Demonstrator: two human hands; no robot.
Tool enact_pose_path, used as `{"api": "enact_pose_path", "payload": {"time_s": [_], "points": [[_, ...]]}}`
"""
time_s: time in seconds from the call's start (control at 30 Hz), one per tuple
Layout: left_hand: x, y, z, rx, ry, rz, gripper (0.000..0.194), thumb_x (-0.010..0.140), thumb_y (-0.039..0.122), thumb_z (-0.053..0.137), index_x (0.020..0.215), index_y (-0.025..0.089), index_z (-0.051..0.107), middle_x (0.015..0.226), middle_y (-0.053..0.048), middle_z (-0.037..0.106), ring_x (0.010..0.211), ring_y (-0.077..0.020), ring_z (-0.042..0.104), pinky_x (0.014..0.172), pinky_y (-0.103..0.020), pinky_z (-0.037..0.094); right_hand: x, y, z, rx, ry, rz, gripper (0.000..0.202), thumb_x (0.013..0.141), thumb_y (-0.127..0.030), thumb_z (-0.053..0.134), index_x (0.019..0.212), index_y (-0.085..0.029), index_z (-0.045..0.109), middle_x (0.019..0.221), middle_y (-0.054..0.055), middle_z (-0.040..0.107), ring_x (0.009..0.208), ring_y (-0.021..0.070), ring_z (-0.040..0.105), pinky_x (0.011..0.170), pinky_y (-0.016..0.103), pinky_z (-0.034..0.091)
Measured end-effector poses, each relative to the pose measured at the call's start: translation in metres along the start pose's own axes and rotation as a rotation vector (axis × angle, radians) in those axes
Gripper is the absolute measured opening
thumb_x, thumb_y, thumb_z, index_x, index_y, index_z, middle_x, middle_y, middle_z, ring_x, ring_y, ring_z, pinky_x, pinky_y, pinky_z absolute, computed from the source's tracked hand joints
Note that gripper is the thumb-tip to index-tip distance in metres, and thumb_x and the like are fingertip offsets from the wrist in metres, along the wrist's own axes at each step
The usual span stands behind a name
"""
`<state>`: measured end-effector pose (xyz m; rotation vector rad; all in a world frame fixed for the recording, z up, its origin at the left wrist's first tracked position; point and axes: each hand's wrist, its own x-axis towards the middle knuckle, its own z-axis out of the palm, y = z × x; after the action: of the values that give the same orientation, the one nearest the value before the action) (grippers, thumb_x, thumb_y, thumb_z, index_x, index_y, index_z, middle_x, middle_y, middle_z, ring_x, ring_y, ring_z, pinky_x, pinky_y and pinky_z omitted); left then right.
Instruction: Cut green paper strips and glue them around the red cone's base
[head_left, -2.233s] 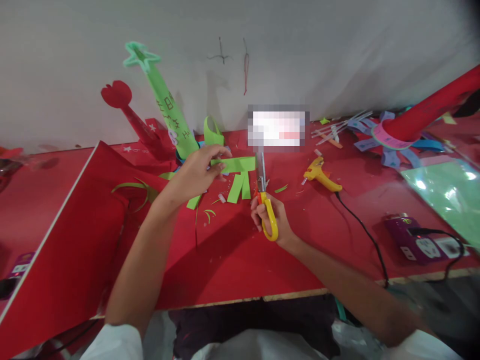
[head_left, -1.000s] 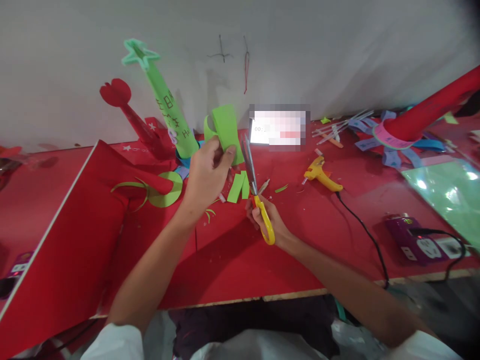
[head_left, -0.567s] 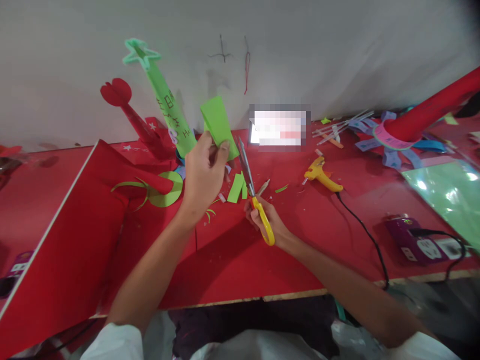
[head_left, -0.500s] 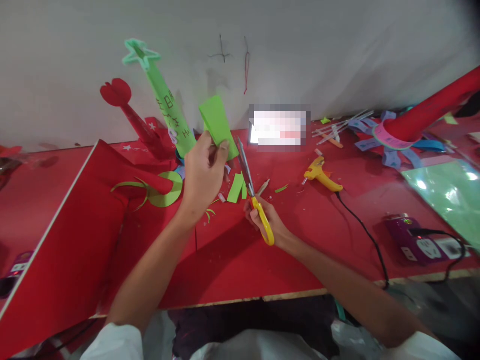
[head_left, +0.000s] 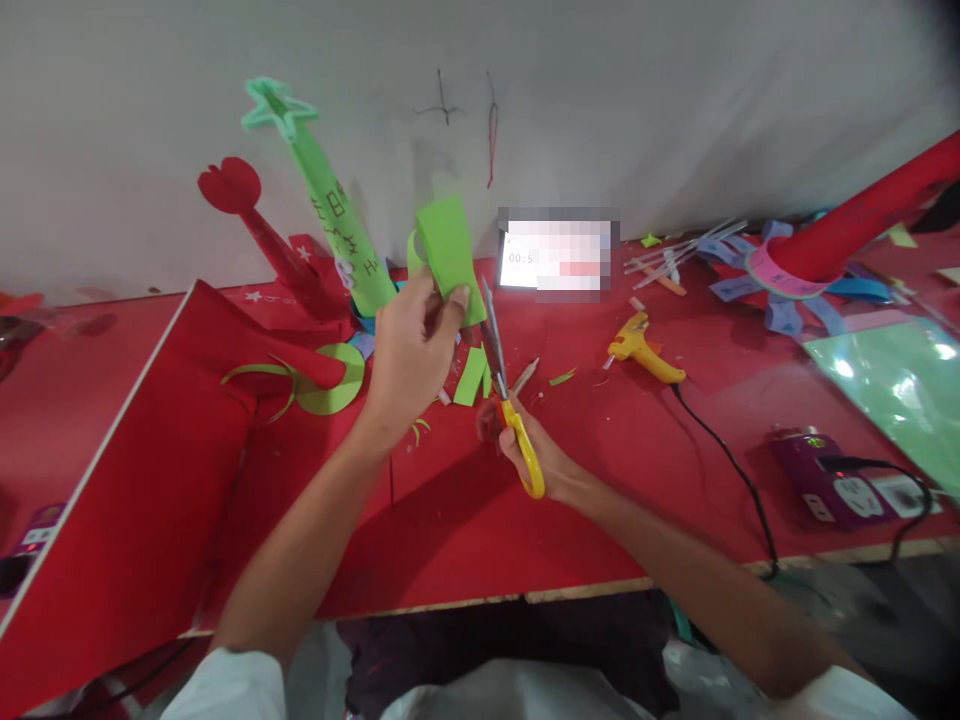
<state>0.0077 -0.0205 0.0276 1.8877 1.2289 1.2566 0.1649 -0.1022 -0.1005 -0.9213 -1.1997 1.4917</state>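
Pinched between the thumb and fingers of my left hand [head_left: 421, 345] is a folded green paper strip [head_left: 448, 245], raised over the table. My right hand [head_left: 536, 445] is closed on the yellow handles of a pair of scissors [head_left: 495, 345]. The blades point up, slightly parted, beside the lower right edge of the strip. Small green paper pieces [head_left: 470, 376] lie on the red table [head_left: 480, 520] below the hands. Behind my left hand stands a green paper tube [head_left: 334, 205] with writing and a star on top.
A yellow glue gun [head_left: 645, 350] with a black cord lies to the right, near a purple power socket [head_left: 836, 480]. A lit screen [head_left: 559, 255] leans at the wall. Red card [head_left: 142, 470] covers the left; a red tube [head_left: 870, 215] juts in from the right.
My left hand and the green strip have moved slightly right, and a curled part of the strip now shows behind it. The scissors have shifted a little; their blades remain near the strip.
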Motion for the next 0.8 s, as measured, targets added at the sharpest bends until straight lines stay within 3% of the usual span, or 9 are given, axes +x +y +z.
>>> {"api": "enact_pose_path", "payload": {"time_s": [0.3,0.5,0.8], "points": [[-0.002,-0.001,0.002,0.027,-0.023,0.020,0.024,0.104,0.042,0.065,0.089,0.024,0.059,0.067,0.002,0.053,0.054,-0.0101,0.048,0.053,-0.028,0.039,0.003,0.010,0.002,-0.031,0.029,-0.051,0.072,0.081,-0.093,0.060,0.097,-0.023,0.057,0.080,-0.001,0.055,0.061,0.0104,0.045,0.046,0.023,0.038],[-0.001,-0.006,0.004,0.005,0.020,0.086,0.029,0.105,0.045,0.064,0.087,0.023,0.058,0.063,0.003,0.054,0.050,-0.0103,0.051,0.049,-0.028,0.037,0.000,0.011,-0.002,-0.117,0.010,-0.099,0.068,0.088,-0.091,0.053,0.099,-0.024,0.056,0.080,0.000,0.055,0.062,0.0122,0.044,0.048,0.026,0.039],[-0.001,-0.008,0.006,-0.003,0.053,0.126,0.031,0.104,0.045,0.065,0.084,0.023,0.057,0.062,0.004,0.052,0.049,-0.0093,0.048,0.048,-0.027,0.035,0.002,0.004,0.001,-0.121,0.004,-0.083,0.073,0.083,-0.095,0.053,0.096,-0.023,0.054,0.077,-0.002,0.053,0.061,0.0104,0.043,0.050,0.025,0.038]]}}
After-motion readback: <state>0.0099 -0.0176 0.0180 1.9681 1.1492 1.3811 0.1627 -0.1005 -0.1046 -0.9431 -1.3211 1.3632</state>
